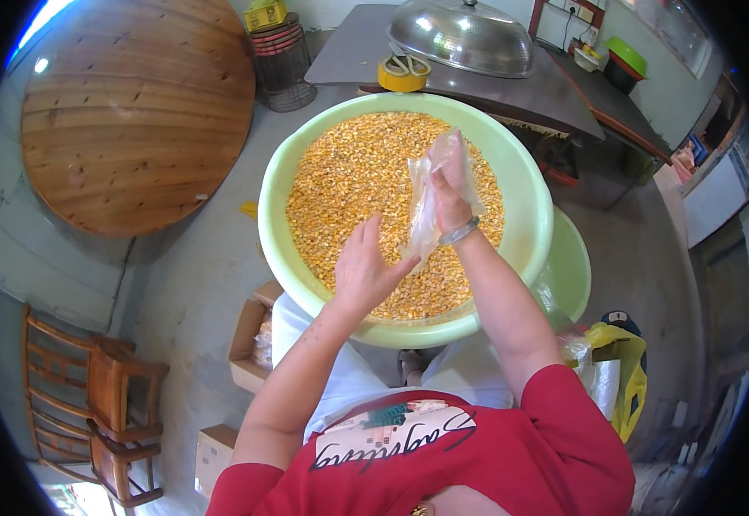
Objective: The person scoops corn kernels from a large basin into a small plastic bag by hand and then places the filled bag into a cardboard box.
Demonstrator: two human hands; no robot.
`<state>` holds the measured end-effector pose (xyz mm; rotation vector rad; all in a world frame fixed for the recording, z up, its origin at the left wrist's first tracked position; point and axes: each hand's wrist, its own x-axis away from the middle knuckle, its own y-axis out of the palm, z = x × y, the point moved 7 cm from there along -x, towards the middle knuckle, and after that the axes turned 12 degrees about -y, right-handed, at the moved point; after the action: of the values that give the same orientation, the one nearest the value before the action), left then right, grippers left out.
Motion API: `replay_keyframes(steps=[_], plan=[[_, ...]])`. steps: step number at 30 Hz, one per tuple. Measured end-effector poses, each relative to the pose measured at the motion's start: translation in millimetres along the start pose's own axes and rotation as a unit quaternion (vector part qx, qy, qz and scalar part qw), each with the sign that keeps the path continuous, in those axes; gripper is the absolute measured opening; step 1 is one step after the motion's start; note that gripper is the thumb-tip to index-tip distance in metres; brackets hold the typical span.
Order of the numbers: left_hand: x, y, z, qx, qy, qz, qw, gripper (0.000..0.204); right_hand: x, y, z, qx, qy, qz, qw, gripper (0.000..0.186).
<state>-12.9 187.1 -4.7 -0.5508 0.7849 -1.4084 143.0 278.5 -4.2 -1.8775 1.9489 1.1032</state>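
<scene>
A large pale green tub (273, 249) in front of me holds a broad layer of loose yellow corn kernels (348, 163). Over the kernels, right of centre, my right hand (451, 191) holds a clear plastic bag (424, 206). The thin film covers its fingers and hangs down toward the left; a bracelet circles that wrist. My left hand (367, 268) is open above the near part of the kernels, fingers and thumb apart. Its thumb tip reaches the bag's lower end; whether it touches the film I cannot tell.
Behind the tub, a grey table (344, 52) carries a metal dome lid (464, 39); a yellow tape roll (403, 76) is by the tub's far rim. A second green tub (572, 267) and a yellow bag (628, 387) are right. Cardboard boxes (244, 344) and wooden chairs (108, 387) stand left.
</scene>
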Motion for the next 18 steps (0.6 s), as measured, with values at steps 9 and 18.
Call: replay_keyframes(steps=[9,18], plan=[[-39.1,60.4,-31.9,0.020,-0.109,-0.029,0.993,0.023,15.6,7.7,14.7,0.160,0.026,-0.075,0.984,0.086],[-36.4,47.6,-92.3,0.708,-0.317,0.078,0.626,0.012,22.3,12.2,28.0,0.487,0.100,-0.182,0.849,0.084]])
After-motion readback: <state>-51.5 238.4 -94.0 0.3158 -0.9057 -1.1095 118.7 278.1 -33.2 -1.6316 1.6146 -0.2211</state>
